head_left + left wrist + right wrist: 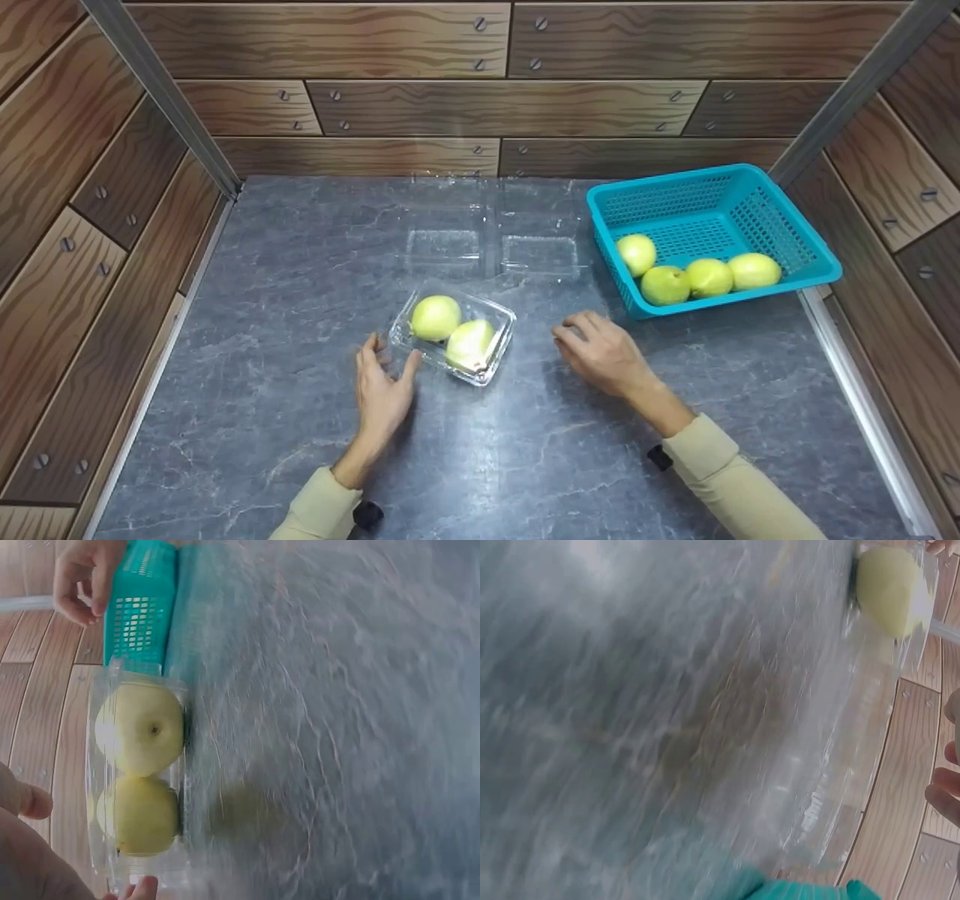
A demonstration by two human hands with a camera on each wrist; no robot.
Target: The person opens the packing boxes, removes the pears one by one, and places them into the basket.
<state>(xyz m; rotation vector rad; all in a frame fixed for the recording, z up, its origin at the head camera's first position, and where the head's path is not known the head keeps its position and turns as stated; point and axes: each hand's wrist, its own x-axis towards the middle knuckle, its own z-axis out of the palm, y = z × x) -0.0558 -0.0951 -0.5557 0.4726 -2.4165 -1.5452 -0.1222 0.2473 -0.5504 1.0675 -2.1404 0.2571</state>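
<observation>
Two yellow-green pears point(436, 318) lie inside a clear plastic clamshell box point(504, 321) at the middle of the table; clear plastic covers them in the left wrist view. Beside the box's near left corner is my left hand point(384, 396), thumb and fingers spread and nothing between them. Its thumb comes close to the box edge; contact cannot be made out. To the right of the box, apart from it, my right hand point(602, 356) hovers over the table with loosely bent fingers and holds nothing. In the right wrist view only its fingertips point(946, 795) show.
A turquoise plastic basket point(715, 295) at the back right contains several pears point(754, 271). Two more clear plastic boxes point(442, 244) stand side by side near the back wall, hard to see against the grey marbled table point(285, 360). Wood-patterned walls point(405, 45) enclose three sides.
</observation>
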